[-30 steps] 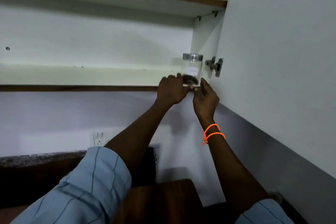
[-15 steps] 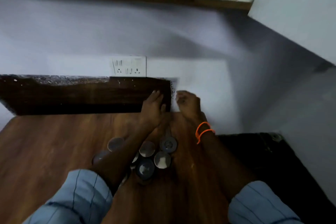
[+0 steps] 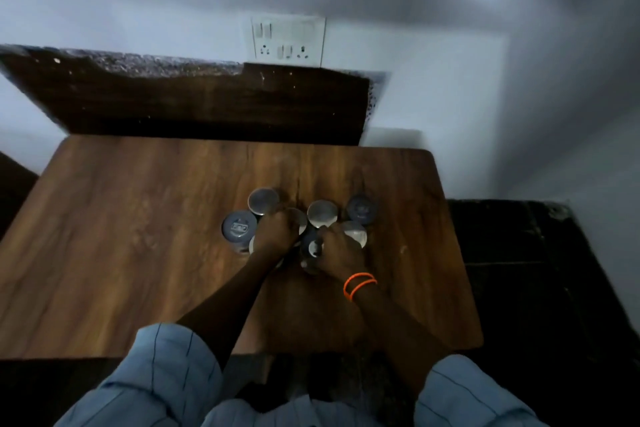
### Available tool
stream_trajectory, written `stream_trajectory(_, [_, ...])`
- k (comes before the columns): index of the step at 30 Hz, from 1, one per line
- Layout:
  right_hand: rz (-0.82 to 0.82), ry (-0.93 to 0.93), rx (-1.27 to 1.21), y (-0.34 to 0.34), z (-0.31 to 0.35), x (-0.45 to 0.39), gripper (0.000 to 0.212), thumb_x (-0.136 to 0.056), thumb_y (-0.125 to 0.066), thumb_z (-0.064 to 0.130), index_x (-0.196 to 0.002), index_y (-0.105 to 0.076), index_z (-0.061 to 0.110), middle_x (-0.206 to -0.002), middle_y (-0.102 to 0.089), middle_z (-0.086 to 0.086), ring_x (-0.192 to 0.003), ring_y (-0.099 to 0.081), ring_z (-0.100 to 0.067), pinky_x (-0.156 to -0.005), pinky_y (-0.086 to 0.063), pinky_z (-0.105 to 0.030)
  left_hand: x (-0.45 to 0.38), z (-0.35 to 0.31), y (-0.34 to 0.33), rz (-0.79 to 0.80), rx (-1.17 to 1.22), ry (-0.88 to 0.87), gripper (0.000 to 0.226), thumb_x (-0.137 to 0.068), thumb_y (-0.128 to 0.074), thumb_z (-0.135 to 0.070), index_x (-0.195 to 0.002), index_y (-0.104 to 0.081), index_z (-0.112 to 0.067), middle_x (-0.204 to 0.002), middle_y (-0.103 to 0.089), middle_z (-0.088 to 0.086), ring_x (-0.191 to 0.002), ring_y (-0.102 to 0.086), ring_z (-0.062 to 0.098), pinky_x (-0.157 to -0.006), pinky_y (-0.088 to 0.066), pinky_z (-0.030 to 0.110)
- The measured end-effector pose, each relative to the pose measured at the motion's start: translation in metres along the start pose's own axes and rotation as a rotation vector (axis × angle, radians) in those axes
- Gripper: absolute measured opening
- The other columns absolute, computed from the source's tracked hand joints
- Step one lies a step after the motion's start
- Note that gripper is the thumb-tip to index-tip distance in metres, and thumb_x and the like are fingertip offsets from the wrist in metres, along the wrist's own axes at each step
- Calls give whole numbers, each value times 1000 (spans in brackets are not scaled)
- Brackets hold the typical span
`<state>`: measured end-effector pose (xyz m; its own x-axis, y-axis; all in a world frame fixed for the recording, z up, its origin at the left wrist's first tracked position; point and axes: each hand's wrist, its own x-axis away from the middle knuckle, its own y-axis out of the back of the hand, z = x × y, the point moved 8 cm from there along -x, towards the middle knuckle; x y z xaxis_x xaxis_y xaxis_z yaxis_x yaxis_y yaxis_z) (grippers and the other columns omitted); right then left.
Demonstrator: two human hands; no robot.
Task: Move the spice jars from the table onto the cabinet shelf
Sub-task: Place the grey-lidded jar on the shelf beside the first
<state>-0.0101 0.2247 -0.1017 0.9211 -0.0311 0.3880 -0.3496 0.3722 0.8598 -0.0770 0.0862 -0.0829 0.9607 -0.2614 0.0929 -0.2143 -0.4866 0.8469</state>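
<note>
Several spice jars with round metal lids stand bunched in the middle of the wooden table [image 3: 138, 236]; lids show at the back left [image 3: 264, 200], left [image 3: 239, 227], back [image 3: 322, 213] and back right [image 3: 362, 209]. My left hand [image 3: 277, 236] lies curled on top of the cluster and hides the jar beneath it. My right hand [image 3: 337, 250], with orange bands on its wrist, has its fingers wrapped around a dark jar [image 3: 312, 248] between the two hands. The cabinet shelf is out of view.
A switch and socket plate [image 3: 289, 40] sits on the white wall behind the table. A dark wooden board [image 3: 207, 100] leans along the table's far edge. Dark floor [image 3: 519, 270] lies to the right. My striped blue sleeves fill the bottom.
My view swung down from the cabinet shelf, where a jar was left standing, to the table. Both hands came down and back from the far edge onto the jar cluster.
</note>
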Motion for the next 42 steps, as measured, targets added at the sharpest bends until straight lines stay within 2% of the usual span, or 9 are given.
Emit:
stream_trajectory(4, [-9, -27, 37, -18, 3, 1, 106, -62, -88, 59, -146, -40, 14, -149, -42, -12, -116, -63, -35, -82, -58, -47, 4, 19, -9, -13, 37, -38, 24, -85, -53, -17, -101, -70, -12, -105, -70, 3, -89, -69, 21, -72, -57, 42])
stream_trajectory(12, [-137, 40, -268, 8, -6, 3, 74, -59, -86, 54, -120, -59, 23, -119, -60, 0, -101, -61, -16, -79, -48, -29, 3, 36, -3, -32, 176, -41, 27, -94, -50, -29, -104, -72, -16, -111, -74, 4, -95, -71, 19, -78, -60, 40])
stream_trajectory(17, [-93, 97, -481, 60, -14, -1, 68, -67, -92, 35, -127, -67, 17, -116, -71, 0, -102, -68, -15, -84, -53, -28, -4, 22, 5, 89, 498, -70, 50, -104, -47, -47, -77, -63, -9, -68, -64, 13, -62, -63, 19, -63, -55, 53])
stream_trajectory(20, [-77, 130, -601, 103, -22, -6, 61, -68, -90, 38, -123, -71, 23, -118, -74, 3, -109, -70, -14, -94, -57, -34, -1, 2, 0, 360, 915, 264, 51, -102, -52, -51, -100, -70, -3, -89, -71, 18, -91, -68, 26, -95, -55, 58])
stream_trajectory(22, [-50, 141, -704, 130, -23, -4, 53, -79, -86, 14, -128, -67, 18, -122, -72, 0, -112, -69, -14, -95, -57, -33, 12, -14, -6, 623, 1202, 460, 61, -99, -53, -57, -132, -61, -6, -118, -70, 19, -117, -64, 37, -107, -48, 57])
stream_trajectory(25, [-93, 175, -813, 175, -24, 4, 54, -80, -75, -12, -130, -63, 3, -123, -69, -3, -110, -68, -10, -92, -55, -26, 20, -54, 17, 899, 1526, 351, 73, -98, -51, -61, -152, -42, -12, -149, -47, 32, -139, -43, 53, -114, -36, 62])
stream_trajectory(31, [-255, 239, -1157, 237, -10, 9, 40, -96, -61, -2, -135, -59, 6, -103, -75, -1, -84, -73, -10, -66, -56, -22, -24, -117, 98, 438, 1660, 84, 57, -101, -61, -28, -151, -43, -6, -147, -49, 27, -133, -52, 43, -102, -53, 54])
stream_trajectory(37, [-382, 361, -1314, 301, 33, 17, 58, -93, -73, 20, -145, -49, 14, -131, -67, -14, -112, -69, -28, -84, -59, -38, -24, -172, 213, -429, 874, -349, 70, -72, -93, -26, -134, -61, -32, -121, -60, -2, -115, -60, 1, -93, -50, 13])
stream_trajectory(42, [-442, 516, -1359, 372, 56, 43, 80, -80, -85, 25, -148, -46, 13, -132, -66, -18, -119, -67, -33, -89, -57, -47, -31, -194, 255, -220, 1127, -400, 57, -89, -76, -38, -142, -58, -36, -141, -60, -3, -127, -61, 18, -104, -54, 49])
